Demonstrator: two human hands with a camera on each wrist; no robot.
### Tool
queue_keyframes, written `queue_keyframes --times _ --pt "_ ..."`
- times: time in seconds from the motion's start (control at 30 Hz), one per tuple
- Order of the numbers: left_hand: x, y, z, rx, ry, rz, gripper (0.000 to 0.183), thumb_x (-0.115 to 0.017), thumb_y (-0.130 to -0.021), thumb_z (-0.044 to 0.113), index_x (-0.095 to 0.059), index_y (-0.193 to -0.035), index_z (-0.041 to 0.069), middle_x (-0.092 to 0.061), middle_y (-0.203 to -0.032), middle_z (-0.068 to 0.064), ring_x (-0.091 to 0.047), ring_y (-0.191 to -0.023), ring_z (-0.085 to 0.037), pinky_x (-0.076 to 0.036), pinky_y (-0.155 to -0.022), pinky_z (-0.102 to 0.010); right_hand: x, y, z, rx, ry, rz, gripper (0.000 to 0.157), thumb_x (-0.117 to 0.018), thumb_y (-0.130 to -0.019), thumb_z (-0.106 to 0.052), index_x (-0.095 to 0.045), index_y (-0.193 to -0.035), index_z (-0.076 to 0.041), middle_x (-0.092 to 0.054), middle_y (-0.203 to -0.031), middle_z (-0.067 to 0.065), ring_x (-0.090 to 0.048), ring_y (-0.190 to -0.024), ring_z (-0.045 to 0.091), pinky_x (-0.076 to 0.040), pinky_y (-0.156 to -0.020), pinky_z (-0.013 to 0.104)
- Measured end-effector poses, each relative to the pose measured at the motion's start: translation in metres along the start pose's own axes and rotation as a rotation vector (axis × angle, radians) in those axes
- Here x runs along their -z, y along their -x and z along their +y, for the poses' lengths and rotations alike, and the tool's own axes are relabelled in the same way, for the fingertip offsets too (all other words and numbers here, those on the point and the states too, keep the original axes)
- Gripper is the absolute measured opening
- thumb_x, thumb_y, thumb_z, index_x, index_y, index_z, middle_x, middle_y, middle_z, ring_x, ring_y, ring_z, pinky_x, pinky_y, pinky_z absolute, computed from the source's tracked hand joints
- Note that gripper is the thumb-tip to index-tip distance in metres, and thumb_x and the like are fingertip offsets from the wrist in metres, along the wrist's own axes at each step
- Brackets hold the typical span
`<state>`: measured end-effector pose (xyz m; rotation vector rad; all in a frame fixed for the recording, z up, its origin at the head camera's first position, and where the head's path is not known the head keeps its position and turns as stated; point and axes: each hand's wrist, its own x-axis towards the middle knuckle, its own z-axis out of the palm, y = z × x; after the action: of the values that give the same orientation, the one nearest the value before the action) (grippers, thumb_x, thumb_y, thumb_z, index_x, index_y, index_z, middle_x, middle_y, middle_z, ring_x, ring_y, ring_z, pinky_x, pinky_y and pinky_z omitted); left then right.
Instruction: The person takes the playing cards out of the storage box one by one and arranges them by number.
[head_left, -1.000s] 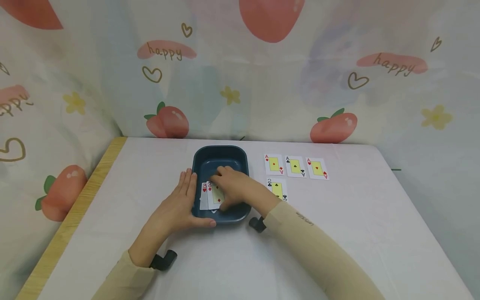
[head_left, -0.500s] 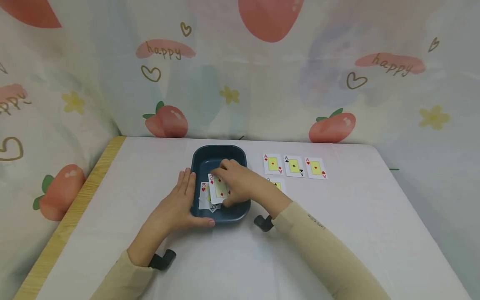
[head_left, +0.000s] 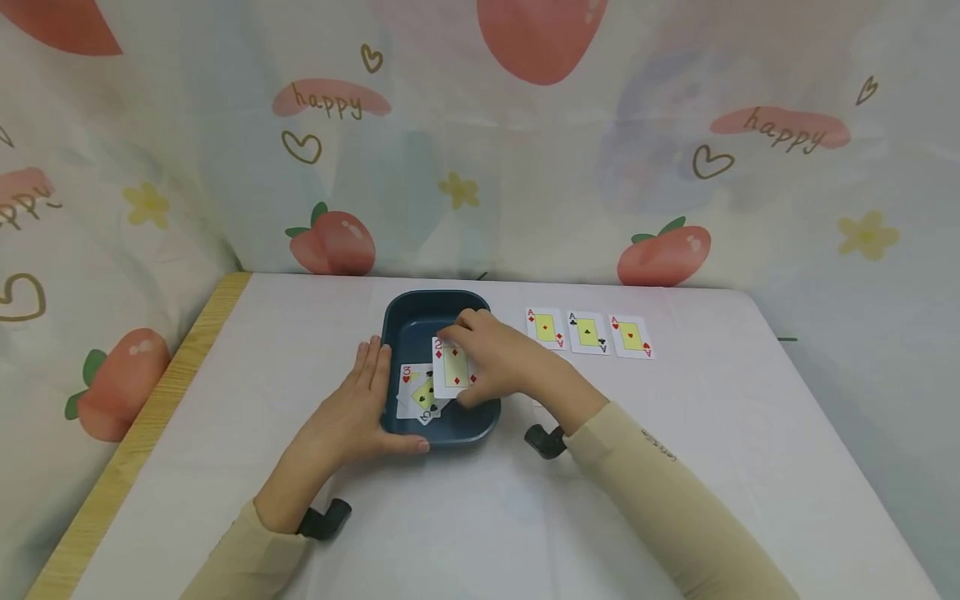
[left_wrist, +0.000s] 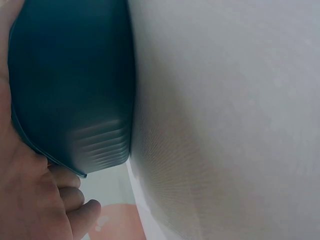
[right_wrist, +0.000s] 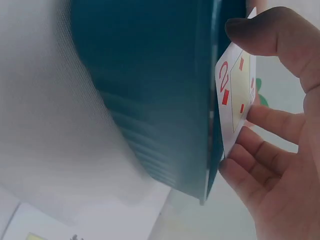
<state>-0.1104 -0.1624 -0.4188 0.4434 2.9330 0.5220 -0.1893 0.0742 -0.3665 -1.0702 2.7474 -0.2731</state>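
Note:
My right hand (head_left: pixel 498 354) pinches a two of diamonds (head_left: pixel 452 369) between thumb and fingers, face up, over the right side of a dark blue tray (head_left: pixel 408 321). In the right wrist view the card (right_wrist: pixel 234 92) shows close to the tray's rim. Several playing cards, a three of hearts (head_left: pixel 407 379) among them, lie overlapped on the tray's floor. My left hand (head_left: pixel 348 412) rests against the tray's left side, fingers straight along it and thumb at the near left corner. The left wrist view shows that hand (left_wrist: pixel 35 195) beside the tray's wall (left_wrist: pixel 70 75).
Right of the tray, an ace of diamonds (head_left: pixel 545 328), an ace of clubs (head_left: pixel 588 332) and an ace of hearts (head_left: pixel 632 337) lie in a row on the white tablecloth (head_left: pixel 712 417). Another card below them is mostly hidden under my right wrist. A printed curtain stands behind.
My right hand has lifted the two of diamonds off the other cards and moved it right, uncovering more of those beneath. The left hand stays in place.

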Motion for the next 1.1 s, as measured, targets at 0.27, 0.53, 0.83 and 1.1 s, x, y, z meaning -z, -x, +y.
queue_keyframes --times 0.27,0.53,0.83,1.1 --pt "0.0 0.0 -0.001 0.009 0.006 -0.004 0.148 -0.074 -0.058 0.083 -0.005 -0.159 -0.001 0.002 -0.167 -0.019 0.001 -0.154 -0.036 -0.029 -0.115 -0.056 0.008 0.01 0.003 -0.007 -0.003 0.004 0.086 -0.082 -0.069 -0.041 -0.05 -0.146 -0.018 -0.048 -0.126 -0.001 -0.042 -0.109 0.014 -0.049 -0.087 0.025" --pt "0.0 0.0 0.0 0.015 0.008 0.006 0.149 -0.074 -0.057 0.083 -0.005 -0.159 0.0 0.003 -0.167 -0.018 0.001 -0.154 -0.036 -0.03 -0.114 -0.057 0.013 0.023 0.012 -0.048 0.017 0.024 0.085 -0.083 -0.068 -0.039 -0.051 -0.145 -0.019 -0.049 -0.125 -0.001 -0.042 -0.11 0.015 -0.05 -0.086 0.026" --pt "-0.002 -0.001 0.0 0.024 0.002 0.011 0.149 -0.076 -0.056 0.082 -0.005 -0.159 0.0 0.002 -0.167 -0.018 0.0 -0.154 -0.036 -0.033 -0.112 -0.058 0.011 0.043 0.027 -0.108 0.02 0.025 0.086 -0.086 -0.067 -0.04 -0.052 -0.144 -0.018 -0.049 -0.128 0.001 -0.043 -0.113 0.017 -0.052 -0.089 0.029" --pt "-0.001 0.0 0.001 0.022 0.005 0.008 0.148 -0.076 -0.058 0.081 -0.005 -0.159 0.0 0.002 -0.167 -0.017 0.0 -0.154 -0.036 -0.032 -0.113 -0.057 0.013 0.064 0.046 -0.162 0.013 0.025 0.087 -0.087 -0.066 -0.035 -0.052 -0.144 -0.017 -0.05 -0.13 0.003 -0.043 -0.115 0.02 -0.051 -0.092 0.034"
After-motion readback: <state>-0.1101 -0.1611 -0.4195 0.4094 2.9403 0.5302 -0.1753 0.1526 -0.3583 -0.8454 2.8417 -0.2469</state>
